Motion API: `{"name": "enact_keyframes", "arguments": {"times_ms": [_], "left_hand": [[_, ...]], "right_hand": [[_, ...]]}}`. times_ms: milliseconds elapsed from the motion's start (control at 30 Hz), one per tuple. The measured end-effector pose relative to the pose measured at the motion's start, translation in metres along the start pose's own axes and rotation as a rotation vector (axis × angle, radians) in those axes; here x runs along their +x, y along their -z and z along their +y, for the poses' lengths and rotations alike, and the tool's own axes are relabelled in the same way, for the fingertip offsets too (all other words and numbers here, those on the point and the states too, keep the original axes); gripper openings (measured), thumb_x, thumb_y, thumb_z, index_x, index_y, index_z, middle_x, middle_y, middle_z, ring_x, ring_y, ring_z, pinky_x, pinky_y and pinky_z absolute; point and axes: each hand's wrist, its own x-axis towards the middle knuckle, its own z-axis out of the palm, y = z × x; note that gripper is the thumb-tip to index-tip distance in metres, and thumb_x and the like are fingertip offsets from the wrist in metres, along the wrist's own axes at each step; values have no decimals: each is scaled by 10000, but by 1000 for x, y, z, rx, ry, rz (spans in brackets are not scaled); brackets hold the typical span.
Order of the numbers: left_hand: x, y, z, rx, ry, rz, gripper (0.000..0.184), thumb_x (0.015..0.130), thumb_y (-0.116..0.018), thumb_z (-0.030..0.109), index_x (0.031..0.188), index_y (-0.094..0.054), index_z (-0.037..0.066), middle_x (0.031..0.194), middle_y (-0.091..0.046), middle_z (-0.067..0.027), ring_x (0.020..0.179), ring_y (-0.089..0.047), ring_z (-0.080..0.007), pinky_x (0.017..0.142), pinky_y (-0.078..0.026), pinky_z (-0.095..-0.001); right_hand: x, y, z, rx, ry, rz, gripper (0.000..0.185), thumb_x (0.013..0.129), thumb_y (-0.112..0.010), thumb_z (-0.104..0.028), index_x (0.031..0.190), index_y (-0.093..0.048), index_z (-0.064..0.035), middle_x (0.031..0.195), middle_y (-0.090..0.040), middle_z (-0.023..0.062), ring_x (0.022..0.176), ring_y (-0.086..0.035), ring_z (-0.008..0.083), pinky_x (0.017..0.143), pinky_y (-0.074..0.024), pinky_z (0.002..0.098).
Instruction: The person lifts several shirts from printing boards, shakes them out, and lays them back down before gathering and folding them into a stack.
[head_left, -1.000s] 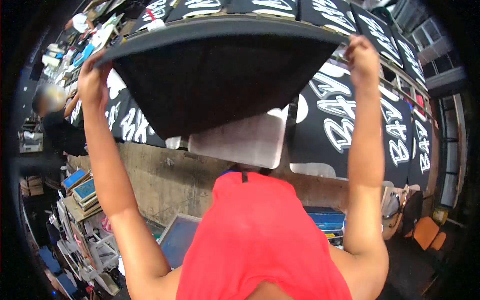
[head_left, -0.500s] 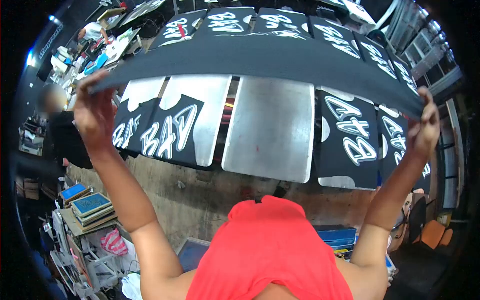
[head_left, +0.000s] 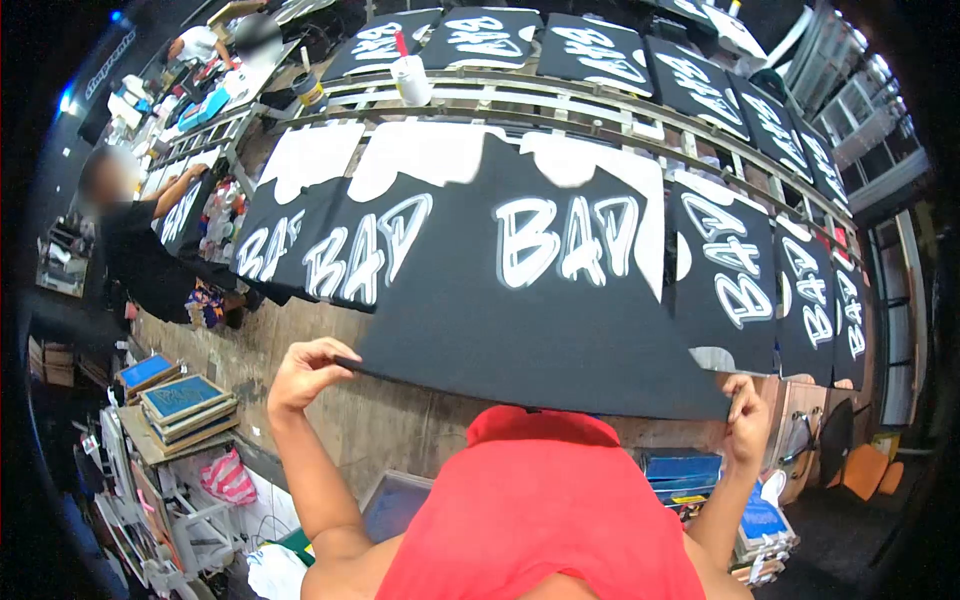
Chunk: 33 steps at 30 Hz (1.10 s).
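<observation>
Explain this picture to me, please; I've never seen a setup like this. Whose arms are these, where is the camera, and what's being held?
There is no robot here: a person works with two bare hands, and the view comes from one camera worn on the head, looking forward and down. The red top at the bottom is the wearer's own.

The left hand and right hand each grip a near corner of a black garment lettered BAD in white. Its far part lies over a pale board.

More black printed garments lie on either side. Beyond runs a metal rail frame, with a white container by it. At left is another person.
</observation>
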Motion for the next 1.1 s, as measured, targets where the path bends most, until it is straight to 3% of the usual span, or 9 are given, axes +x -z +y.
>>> {"name": "enact_keyframes", "arguments": {"times_ms": [133,233,500,600,700,767,867,1000,1100], "left_hand": [[-18,0,-12,235,261,-75,165,744,-795,24,873,-706,-31,793,-674,-35,750,-593,-86,654,-473,-260],[-26,14,-49,367,143,-206,181,758,-800,110,863,-704,-2,710,-646,-29,693,-564,-81,609,-449,-283],[4,-23,-112,707,444,-451,296,727,-763,230,919,-718,10,773,-691,-114,726,-649,-240,667,-498,-386],[16,-58,-133,916,639,-605,343,746,-743,257,1007,-728,36,877,-726,-135,865,-691,-288,749,-528,-415],[48,-65,-134,855,434,-435,316,769,-732,273,989,-719,46,894,-730,-140,876,-696,-294,764,-535,-429],[93,-63,-157,729,256,-178,294,792,-719,279,974,-708,48,908,-722,-157,916,-688,-312,797,-533,-434],[174,-74,-183,756,41,231,342,836,-699,288,1090,-672,60,1072,-675,-184,1063,-634,-337,894,-506,-430],[257,-94,-178,798,142,366,498,843,-699,325,1203,-570,6,1277,-546,-228,1199,-533,-397,982,-471,-496],[287,-107,-159,897,184,411,504,830,-718,364,1142,-601,-14,1173,-609,-217,1126,-589,-386,956,-490,-464]], "right_hand": [[-17,0,-4,-106,-94,-199,213,673,-616,-43,566,-436,-80,880,-506,74,860,-451,171,774,-337,298],[-19,-5,-19,-281,-288,-233,350,738,-705,-204,571,-416,-98,831,-488,62,817,-442,155,704,-342,296],[-10,24,105,-554,-182,-600,110,589,-589,54,579,-657,-31,750,-609,86,757,-603,228,679,-473,324],[-27,15,154,-735,-570,-851,267,611,-665,16,812,-795,-103,883,-687,129,868,-645,281,756,-518,362],[-36,19,180,-685,-354,-943,170,679,-681,-10,800,-784,-71,826,-701,93,752,-642,215,680,-514,336],[-46,26,193,-603,-829,-442,102,781,-643,-40,810,-738,-22,819,-725,95,758,-672,205,662,-537,322],[-65,76,262,-662,-573,-506,178,814,-601,-12,956,-707,-22,872,-688,39,686,-592,100,536,-482,245],[-98,84,247,-624,-787,-218,181,820,-605,-16,974,-699,-21,897,-679,42,710,-589,107,557,-486,252],[-132,82,224,-561,-844,-39,184,824,-607,-20,987,-692,-20,916,-671,44,727,-586,113,573,-488,257]]}}
